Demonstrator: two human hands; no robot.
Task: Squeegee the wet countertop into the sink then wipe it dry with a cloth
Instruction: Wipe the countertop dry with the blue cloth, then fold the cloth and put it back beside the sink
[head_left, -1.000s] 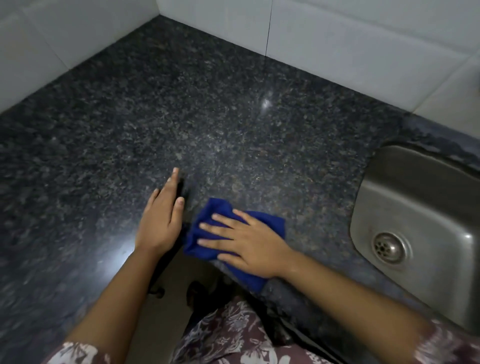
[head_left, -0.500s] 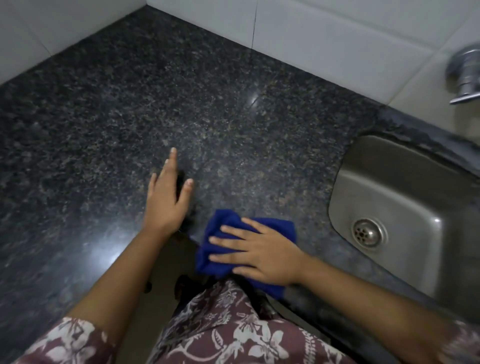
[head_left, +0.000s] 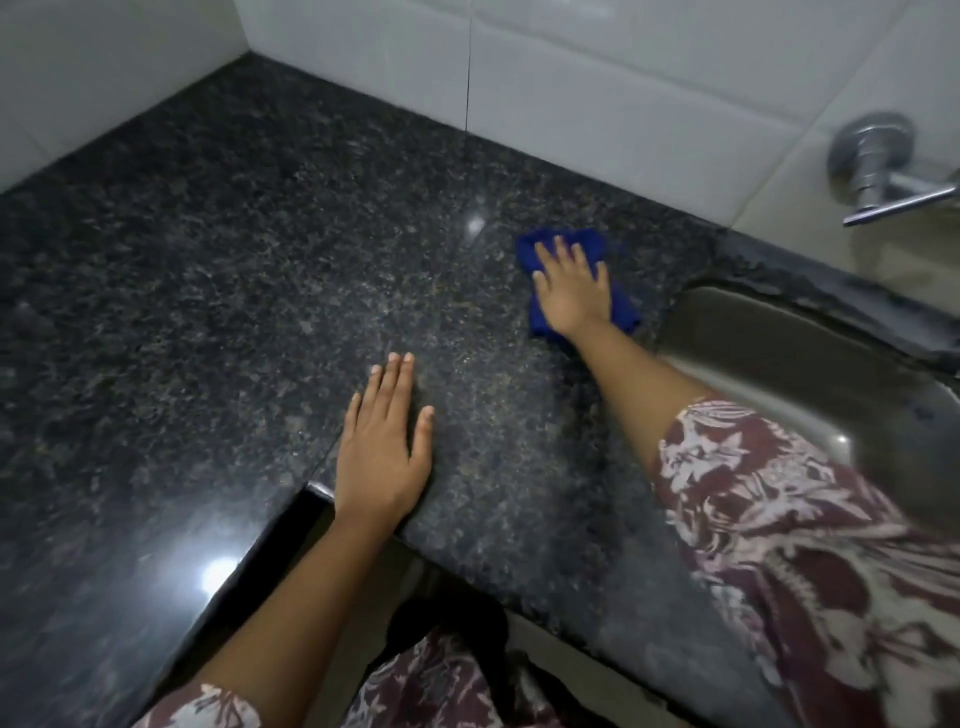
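Note:
A folded blue cloth lies on the dark speckled granite countertop, far from me and just left of the steel sink. My right hand presses flat on the cloth with fingers spread, the arm stretched out. My left hand rests palm down on the countertop near its inner front corner, holding nothing. No squeegee is in view.
White tiled walls close off the back and left of the L-shaped counter. A chrome tap sticks out of the wall above the sink. My patterned sleeve covers part of the sink basin. The counter's front edge runs under my left wrist.
My right hand has pushed the cloth from the counter's front edge away from me to the back, beside the sink's far corner. The left hand stays flat on the counter.

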